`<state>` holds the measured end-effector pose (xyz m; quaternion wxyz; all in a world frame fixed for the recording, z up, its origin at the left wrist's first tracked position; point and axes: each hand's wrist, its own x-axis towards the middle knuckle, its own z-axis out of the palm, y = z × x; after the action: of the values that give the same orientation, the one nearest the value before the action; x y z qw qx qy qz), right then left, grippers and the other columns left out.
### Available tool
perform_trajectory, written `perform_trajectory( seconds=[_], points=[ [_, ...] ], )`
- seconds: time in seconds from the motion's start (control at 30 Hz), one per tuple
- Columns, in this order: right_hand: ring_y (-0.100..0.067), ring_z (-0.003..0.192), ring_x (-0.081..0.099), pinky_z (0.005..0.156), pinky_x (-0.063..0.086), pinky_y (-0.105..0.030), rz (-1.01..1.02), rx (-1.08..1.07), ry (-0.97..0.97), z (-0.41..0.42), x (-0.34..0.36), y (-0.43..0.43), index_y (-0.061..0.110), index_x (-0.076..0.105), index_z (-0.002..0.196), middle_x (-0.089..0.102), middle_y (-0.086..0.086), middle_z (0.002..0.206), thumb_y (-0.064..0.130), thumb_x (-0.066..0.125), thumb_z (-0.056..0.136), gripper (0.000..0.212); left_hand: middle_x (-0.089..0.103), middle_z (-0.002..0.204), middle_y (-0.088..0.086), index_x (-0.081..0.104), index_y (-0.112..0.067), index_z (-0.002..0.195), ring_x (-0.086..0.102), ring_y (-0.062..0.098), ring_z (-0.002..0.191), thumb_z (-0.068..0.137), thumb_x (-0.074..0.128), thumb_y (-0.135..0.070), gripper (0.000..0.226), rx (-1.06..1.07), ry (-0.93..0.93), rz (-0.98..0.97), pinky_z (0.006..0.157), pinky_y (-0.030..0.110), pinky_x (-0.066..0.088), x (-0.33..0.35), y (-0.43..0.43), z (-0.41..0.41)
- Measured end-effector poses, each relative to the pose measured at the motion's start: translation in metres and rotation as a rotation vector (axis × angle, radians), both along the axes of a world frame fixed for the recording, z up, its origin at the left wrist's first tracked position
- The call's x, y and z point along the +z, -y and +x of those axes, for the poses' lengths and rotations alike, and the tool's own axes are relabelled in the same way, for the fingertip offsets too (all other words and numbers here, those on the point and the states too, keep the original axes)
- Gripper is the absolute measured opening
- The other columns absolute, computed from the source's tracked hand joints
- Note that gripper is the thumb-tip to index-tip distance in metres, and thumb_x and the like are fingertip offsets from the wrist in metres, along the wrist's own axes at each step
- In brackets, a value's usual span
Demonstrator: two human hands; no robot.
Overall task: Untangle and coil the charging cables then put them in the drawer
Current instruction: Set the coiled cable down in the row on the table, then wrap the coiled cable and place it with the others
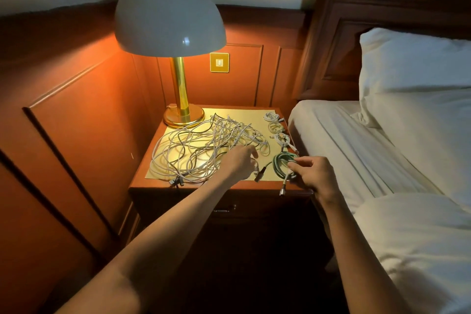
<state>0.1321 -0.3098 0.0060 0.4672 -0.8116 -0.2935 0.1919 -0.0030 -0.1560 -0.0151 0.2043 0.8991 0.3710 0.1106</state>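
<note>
My right grip [312,174] pinched the green coil [281,163] on the bench [242,115]; my left grip [239,163] touched the white tangle [193,145].

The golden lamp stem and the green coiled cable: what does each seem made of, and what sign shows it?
Golden lamp stem: probably polished brass-like metal; mirror-bright streak highlights. Green coiled cable: flexible plastic or braided sheath, matte; texture too small to tell.

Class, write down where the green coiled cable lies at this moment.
Head view: the green cable coil sits at the front right corner of the nightstand, pinched by the right hand, just in front of three small white coils, beside the bed.
</note>
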Motion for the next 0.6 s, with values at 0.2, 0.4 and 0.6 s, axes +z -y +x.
perform_trajectory(
  seconds=[0.2, 0.4, 0.6],
  points=[
    [-0.011, 0.061, 0.063, 0.047, 0.054, -0.022, -0.001, -0.116, -0.126, 0.010, -0.023, -0.026, 0.001, 0.074, 0.108, 0.072, -0.009, 0.095, 0.013, 0.083, 0.081, 0.031, 0.039, 0.148, 0.008, 0.039, -0.037, 0.149, 0.042, 0.028, 0.130, 0.100, 0.051, -0.015, 0.055, -0.248, -0.308, 0.483, 0.094, 0.038, 0.047, -0.054, -0.032, 0.016],
    [-0.010, 0.060, 0.057, 0.068, 0.060, -0.037, 0.093, -0.287, -0.338, -0.004, -0.054, -0.052, -0.003, 0.068, 0.116, 0.063, 0.001, 0.078, 0.008, 0.078, 0.085, 0.035, 0.064, 0.117, 0.005, 0.063, -0.022, 0.126, 0.060, 0.023, 0.106, 0.101, 0.052, -0.020, 0.027, -0.185, -0.187, 0.519, 0.082, 0.034, 0.051, -0.061, -0.059, 0.003],
    [-0.017, 0.065, 0.066, 0.078, 0.061, -0.048, 0.041, -0.386, -0.284, -0.030, -0.073, -0.074, 0.003, 0.068, 0.111, 0.069, -0.007, 0.090, 0.015, 0.073, 0.086, 0.028, 0.068, 0.101, 0.010, 0.071, -0.010, 0.103, 0.067, 0.026, 0.085, 0.098, 0.055, -0.009, 0.017, -0.017, 0.029, 0.301, 0.066, 0.035, 0.057, -0.060, -0.081, -0.008]
  ],
)
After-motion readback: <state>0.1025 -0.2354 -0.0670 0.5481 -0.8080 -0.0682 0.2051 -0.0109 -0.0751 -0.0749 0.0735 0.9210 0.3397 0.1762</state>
